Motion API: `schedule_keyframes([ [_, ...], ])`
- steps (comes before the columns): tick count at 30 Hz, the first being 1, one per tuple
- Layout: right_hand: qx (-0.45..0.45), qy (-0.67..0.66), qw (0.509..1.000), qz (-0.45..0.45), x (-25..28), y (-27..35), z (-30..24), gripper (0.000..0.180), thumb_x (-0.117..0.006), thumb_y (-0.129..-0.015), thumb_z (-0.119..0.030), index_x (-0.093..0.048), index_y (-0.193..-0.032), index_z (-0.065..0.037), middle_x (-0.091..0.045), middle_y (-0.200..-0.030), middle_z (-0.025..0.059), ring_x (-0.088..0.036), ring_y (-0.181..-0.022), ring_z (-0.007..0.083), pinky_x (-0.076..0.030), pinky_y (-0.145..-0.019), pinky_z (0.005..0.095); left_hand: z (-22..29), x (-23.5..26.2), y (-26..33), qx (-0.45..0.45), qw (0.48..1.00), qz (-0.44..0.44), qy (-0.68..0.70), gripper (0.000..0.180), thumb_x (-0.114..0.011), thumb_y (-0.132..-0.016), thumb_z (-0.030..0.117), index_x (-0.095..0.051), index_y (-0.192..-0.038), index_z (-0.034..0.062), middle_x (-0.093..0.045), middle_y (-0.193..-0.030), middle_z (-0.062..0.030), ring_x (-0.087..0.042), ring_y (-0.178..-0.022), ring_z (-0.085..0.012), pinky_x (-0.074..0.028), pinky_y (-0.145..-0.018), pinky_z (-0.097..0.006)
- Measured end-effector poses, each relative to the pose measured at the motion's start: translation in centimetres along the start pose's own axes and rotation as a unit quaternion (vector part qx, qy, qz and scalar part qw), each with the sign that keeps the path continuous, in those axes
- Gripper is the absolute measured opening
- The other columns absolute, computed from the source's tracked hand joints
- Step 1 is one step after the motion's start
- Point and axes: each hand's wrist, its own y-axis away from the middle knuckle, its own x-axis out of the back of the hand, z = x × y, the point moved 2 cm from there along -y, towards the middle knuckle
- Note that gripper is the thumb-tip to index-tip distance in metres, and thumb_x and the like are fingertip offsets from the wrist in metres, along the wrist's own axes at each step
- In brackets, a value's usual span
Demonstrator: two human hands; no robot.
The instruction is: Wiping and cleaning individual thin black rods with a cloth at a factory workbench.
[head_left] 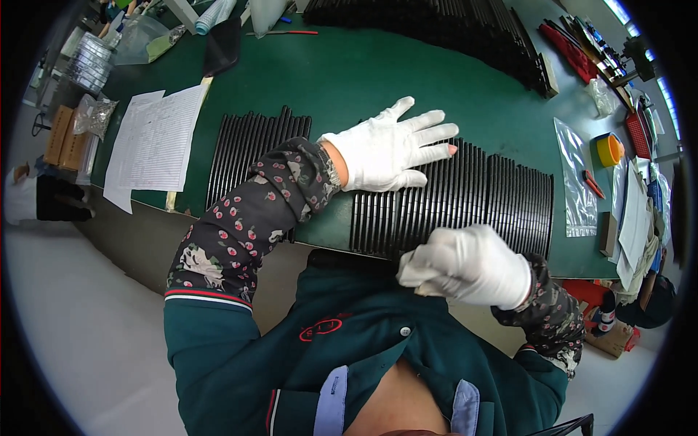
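Note:
My left hand [396, 149], in a white glove with one bare fingertip, lies flat with its fingers spread. It reaches over the far ends of a row of thin black rods [502, 200], set side by side on the green table. My right hand [472, 265], gloved too, is closed at the near edge of that row. Something pale and cloth-like shows at its fingers, too blurred to name. Left of the row, a smaller group of black rods [243, 149] lies partly under my left forearm.
A large pile of black rods [436, 25] fills the table's far side. Printed sheets [160, 142] lie at the left. To the right are a clear plastic bag [576, 182], a yellow tape roll [609, 150] and a red-handled tool [594, 184]. A red pen [291, 32] lies at the back.

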Motion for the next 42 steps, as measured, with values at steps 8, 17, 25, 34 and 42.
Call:
schedule_keyframes([
  [8, -0.135, 0.036, 0.963, 0.231, 3.2, 3.1, 3.4, 0.032, -0.078, -0.068, -0.004, -0.066, -0.097, -0.006, -0.065, -0.091, 0.0082, -0.065, -0.081, 0.0233, -0.054, -0.071, 0.0306, 0.8, -0.2, 0.7, -0.032, 0.998, -0.050, 0.022, 0.064, -0.051, -0.091, 0.048, -0.037, -0.144, 0.0144, -0.026, -0.154, -0.0075, -0.022, -0.143, -0.0243, -0.018, -0.116, -0.051],
  [17, -0.046, 0.120, 0.968, 0.215, 2.5, 0.2, 3.3, 0.043, -0.081, -0.062, -0.012, -0.061, -0.100, -0.010, -0.063, -0.086, 0.0079, -0.064, -0.073, 0.0281, -0.053, -0.063, 0.0340, 0.3, 0.8, 0.7, 0.018, 0.999, 0.031, 0.040, 0.073, -0.065, -0.083, 0.035, -0.033, -0.145, 0.0158, -0.027, -0.153, -0.0108, -0.024, -0.142, -0.0302, -0.019, -0.115, -0.053],
  [25, 0.092, 0.168, 0.981, -0.029, -5.0, -2.5, 0.8, 0.015, -0.054, -0.088, -0.024, -0.057, -0.084, -0.009, -0.057, -0.069, 0.0045, -0.064, -0.063, 0.0210, -0.050, -0.047, 0.0331, 0.8, -0.2, -0.1, 0.030, 0.999, -0.026, 0.000, 0.062, -0.051, -0.091, 0.043, -0.038, -0.143, 0.0110, -0.030, -0.151, -0.0120, -0.026, -0.141, -0.0274, -0.025, -0.113, -0.050],
  [34, 0.041, 0.205, 0.978, 0.002, -5.2, -4.7, 1.7, 0.014, -0.057, -0.087, -0.022, -0.058, -0.095, -0.011, -0.059, -0.075, 0.0048, -0.063, -0.064, 0.0216, -0.051, -0.051, 0.0321, 0.5, -0.6, -0.4, 0.017, 1.000, -0.010, -0.018, 0.059, -0.052, -0.091, 0.039, -0.039, -0.142, 0.0116, -0.031, -0.151, -0.0116, -0.028, -0.141, -0.0275, -0.025, -0.113, -0.050],
  [42, 0.090, 0.141, 0.984, 0.058, -5.7, -6.4, 1.6, 0.015, -0.061, -0.084, -0.022, -0.058, -0.094, -0.010, -0.055, -0.068, 0.0034, -0.062, -0.058, 0.0228, -0.050, -0.047, 0.0330, 0.2, -1.3, -0.5, 0.012, 0.999, 0.033, 0.013, 0.057, -0.053, -0.091, 0.039, -0.043, -0.139, 0.0104, -0.034, -0.149, -0.0125, -0.031, -0.139, -0.0283, -0.026, -0.113, -0.049],
])
